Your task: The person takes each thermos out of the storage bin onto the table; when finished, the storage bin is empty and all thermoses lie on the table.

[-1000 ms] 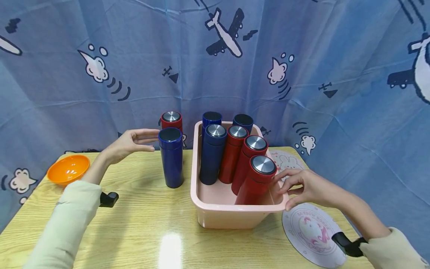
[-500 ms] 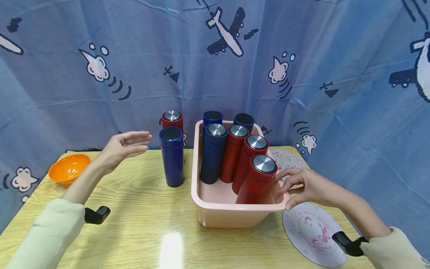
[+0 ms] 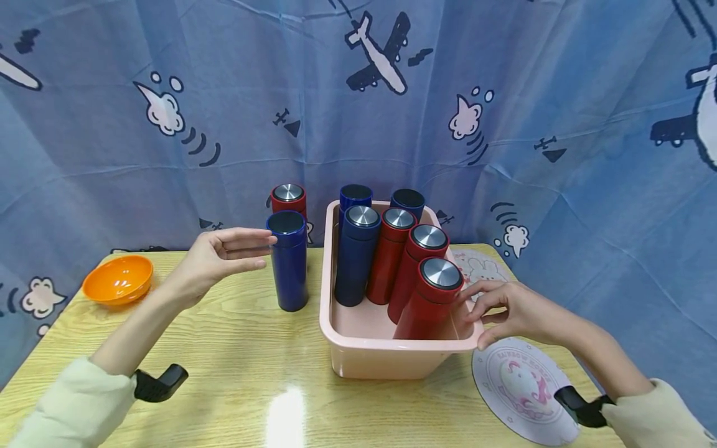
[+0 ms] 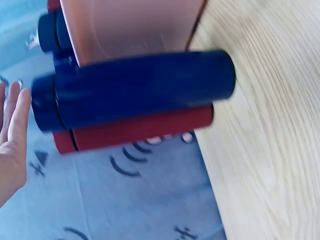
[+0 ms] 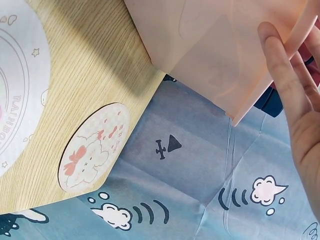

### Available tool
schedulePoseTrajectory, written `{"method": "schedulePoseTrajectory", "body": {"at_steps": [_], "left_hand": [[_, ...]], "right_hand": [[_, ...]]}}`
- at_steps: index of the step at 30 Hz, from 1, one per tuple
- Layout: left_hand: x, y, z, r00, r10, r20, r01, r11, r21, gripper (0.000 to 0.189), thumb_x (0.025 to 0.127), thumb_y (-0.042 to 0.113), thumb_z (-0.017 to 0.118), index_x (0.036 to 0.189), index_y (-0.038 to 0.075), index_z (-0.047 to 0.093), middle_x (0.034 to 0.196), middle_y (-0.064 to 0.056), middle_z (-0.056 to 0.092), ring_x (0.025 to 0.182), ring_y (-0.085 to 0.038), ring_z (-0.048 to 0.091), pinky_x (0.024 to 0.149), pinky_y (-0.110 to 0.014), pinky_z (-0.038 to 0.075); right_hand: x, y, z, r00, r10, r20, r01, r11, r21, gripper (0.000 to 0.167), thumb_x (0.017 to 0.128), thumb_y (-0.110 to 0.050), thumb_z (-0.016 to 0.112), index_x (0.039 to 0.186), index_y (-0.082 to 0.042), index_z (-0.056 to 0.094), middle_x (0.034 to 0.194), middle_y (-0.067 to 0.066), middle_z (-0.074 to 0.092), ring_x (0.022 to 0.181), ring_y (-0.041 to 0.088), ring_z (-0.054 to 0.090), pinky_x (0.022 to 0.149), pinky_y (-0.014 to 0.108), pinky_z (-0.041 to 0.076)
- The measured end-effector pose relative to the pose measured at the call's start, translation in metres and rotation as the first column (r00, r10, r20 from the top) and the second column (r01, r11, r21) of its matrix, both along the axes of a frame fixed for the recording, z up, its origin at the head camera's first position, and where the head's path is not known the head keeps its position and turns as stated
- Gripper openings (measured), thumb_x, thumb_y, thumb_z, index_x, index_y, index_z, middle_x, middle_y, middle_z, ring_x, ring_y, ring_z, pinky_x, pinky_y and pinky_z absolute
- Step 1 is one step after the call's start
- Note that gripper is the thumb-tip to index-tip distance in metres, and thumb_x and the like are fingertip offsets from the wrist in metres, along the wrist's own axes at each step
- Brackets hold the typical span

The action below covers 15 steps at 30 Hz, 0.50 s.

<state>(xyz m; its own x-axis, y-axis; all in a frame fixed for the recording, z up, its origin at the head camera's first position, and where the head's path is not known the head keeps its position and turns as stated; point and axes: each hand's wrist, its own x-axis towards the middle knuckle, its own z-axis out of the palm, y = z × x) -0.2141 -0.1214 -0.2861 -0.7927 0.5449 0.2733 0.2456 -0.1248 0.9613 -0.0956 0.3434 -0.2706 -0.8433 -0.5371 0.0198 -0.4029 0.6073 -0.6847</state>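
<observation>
right hand (image 3: 506, 311) grips smooth bin (image 3: 386, 366) — cylindrical bottles (image 3: 355, 267) inside

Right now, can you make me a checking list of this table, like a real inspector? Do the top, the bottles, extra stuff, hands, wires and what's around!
Surface: wooden table, with a bright patch of glare in front.
Job's things: pink tub holding three red bottles and three blue bottles; outside, an upright blue bottle with a red bottle behind it.
Clutter: orange bowl, bunny mat, round white mat.
Hands: left hand beside the outside blue bottle, contact unclear; right hand grips the tub's rim.
Cables: nothing seen.
Surroundings: blue curtain with airplanes.
</observation>
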Motion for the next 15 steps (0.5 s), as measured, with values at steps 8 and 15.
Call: {"method": "schedulePoseTrajectory", "body": {"at_steps": [8, 15], "left_hand": [[0.01, 0.039, 0.01, 0.999, -0.025, -0.027, 0.022, 0.997, -0.079, 0.046, 0.082, 0.0, 0.073, 0.126, -0.001, 0.06, 0.122, -0.007, 0.065, 0.114, -0.026, 0.06, 0.092, -0.033, 0.051], [0.001, 0.075, 0.01, 0.996, -0.064, -0.066, 0.06, 0.997, -0.058, 0.045, 0.081, -0.002, 0.073, 0.124, -0.003, 0.061, 0.122, -0.017, 0.063, 0.113, -0.033, 0.06, 0.089, -0.035, 0.052]], "right_hand": [[-0.001, 0.001, -0.001, 1.0, 0.024, -0.013, -0.025, 0.999, -0.02, 0.022, 0.072, -0.014, 0.083, 0.092, -0.01, 0.076, 0.111, 0.017, 0.06, 0.105, 0.007, 0.054, 0.077, 0.034, 0.057], [-0.001, 0.001, -0.001, 0.999, 0.029, -0.014, -0.029, 0.999, -0.021, 0.021, 0.072, -0.014, 0.083, 0.092, -0.011, 0.075, 0.111, 0.018, 0.06, 0.105, 0.004, 0.053, 0.077, 0.034, 0.057]]}}
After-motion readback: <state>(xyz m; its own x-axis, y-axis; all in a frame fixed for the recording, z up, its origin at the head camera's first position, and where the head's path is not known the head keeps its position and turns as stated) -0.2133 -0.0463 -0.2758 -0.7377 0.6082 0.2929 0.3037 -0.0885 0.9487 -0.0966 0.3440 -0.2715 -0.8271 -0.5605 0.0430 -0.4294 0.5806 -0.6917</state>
